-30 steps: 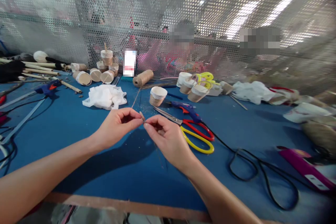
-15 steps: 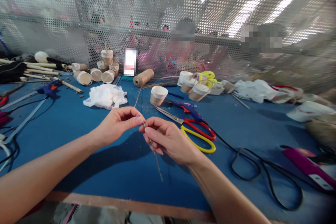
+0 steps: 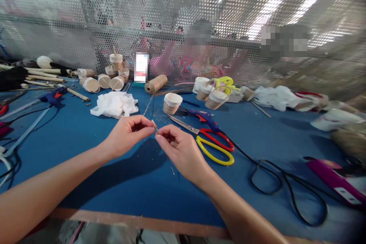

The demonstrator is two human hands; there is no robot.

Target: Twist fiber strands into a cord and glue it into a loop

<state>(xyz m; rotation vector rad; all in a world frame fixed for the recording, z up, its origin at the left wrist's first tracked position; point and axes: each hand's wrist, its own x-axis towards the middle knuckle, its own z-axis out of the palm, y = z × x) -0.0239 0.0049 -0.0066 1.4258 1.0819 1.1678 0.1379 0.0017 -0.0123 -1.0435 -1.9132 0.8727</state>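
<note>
My left hand (image 3: 127,134) is closed in a pinch on brown twine (image 3: 148,106), which runs back to a twine spool (image 3: 156,84). My right hand (image 3: 184,151) pinches a thin greyish strand just beside the left fingertips, and both hands are almost touching above the blue table. The tail end of the strand (image 3: 172,170) shows below the right hand; its middle is hidden by the fingers. Beyond the hands stands a cup (image 3: 172,103) with brown wrapping and a white lining. Scissors (image 3: 214,143) with red and yellow handles lie right of my right hand.
A blue glue gun (image 3: 204,118) trails a black cord to the right. White cloth (image 3: 114,105) lies behind my left hand. Several wrapped cups (image 3: 116,62) are stacked at the back left. Another glue gun (image 3: 55,96) and sticks lie left. A perforated metal screen (image 3: 166,11) closes the back.
My right hand has shifted its grip up to the left fingertips, its fingers more drawn together. Less of the hanging strand shows, its tail end now higher. The left hand stays nearly in place.
</note>
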